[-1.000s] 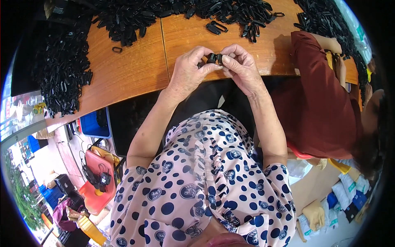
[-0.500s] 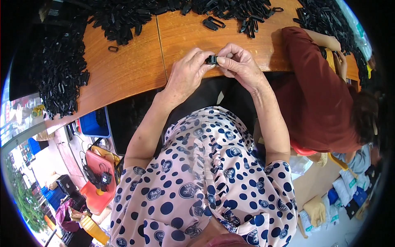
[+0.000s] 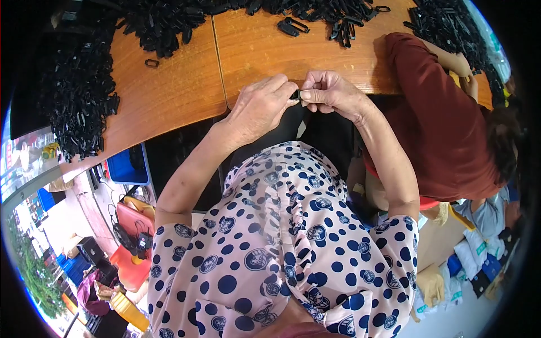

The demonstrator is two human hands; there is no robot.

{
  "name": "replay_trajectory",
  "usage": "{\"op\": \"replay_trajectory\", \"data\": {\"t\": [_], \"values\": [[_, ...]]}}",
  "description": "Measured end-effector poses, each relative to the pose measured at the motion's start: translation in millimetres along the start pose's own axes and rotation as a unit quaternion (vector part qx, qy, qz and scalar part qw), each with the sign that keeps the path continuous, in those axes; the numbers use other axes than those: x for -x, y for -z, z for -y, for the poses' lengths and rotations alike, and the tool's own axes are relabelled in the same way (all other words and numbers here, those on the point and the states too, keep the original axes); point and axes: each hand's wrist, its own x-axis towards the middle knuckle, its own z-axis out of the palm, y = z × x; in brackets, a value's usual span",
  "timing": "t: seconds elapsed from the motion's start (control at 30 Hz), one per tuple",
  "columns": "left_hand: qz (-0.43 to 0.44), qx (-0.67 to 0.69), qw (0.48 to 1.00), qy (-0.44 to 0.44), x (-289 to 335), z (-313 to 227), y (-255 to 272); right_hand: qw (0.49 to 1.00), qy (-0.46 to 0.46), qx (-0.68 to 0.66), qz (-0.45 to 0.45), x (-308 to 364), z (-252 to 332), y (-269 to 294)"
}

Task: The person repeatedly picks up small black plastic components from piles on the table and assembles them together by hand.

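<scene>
Fingers (image 3: pixel 286 90) of both hands pinch small black clip (image 3: pixel 295 94) at table edge (image 3: pixel 169 127).

Both hands have drawn back from over the tabletop (image 3: pixel 169 101) to its near edge; the left hand (image 3: pixel 262 107) and right hand (image 3: pixel 332 93) press closer, the black clip (image 3: pixel 295 94) now nearly hidden between the fingers.

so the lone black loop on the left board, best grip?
The loop lies flat and alone on the wooden table, apart from the black pile. Probably pinch across its two long sides from straight above; its open middle leaves room for a fingertip. Both hands, left and right, are closed on a small black part.
</scene>
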Motion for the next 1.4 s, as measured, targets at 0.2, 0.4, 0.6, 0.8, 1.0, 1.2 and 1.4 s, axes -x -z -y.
{"op": "replay_trajectory", "data": {"t": [0.2, 0.4, 0.6, 0.8, 1.0, 1.2, 1.4], "values": [[0.011, 0.118, 0.987, 0.112, -5, 1, -2, 0.981, -0.013, -0.190, 0.048, -2, -4, -2], [-0.083, 0.304, 0.937, 0.148, 3, 15, -7, 0.973, 0.017, -0.190, 0.127, -2, -4, -19], [-0.062, 0.584, 0.775, 0.234, 8, 12, -2, 0.964, 0.098, -0.188, 0.160, -10, -9, -39], [-0.110, 0.436, 0.873, 0.187, 16, 4, 7, 0.977, 0.161, -0.097, 0.098, -23, -19, -50], [-0.121, 0.164, 0.966, 0.157, 46, 9, 35, 0.982, 0.155, 0.034, 0.097, -37, 3, -45], [0.024, -0.189, 0.924, 0.331, 193, 14, 106, 0.825, 0.225, 0.451, -0.255, -41, 43, -3], [-0.103, -0.254, 0.901, 0.338, 199, 40, 130, 0.613, 0.264, 0.691, -0.278, -71, 56, 14]]}}
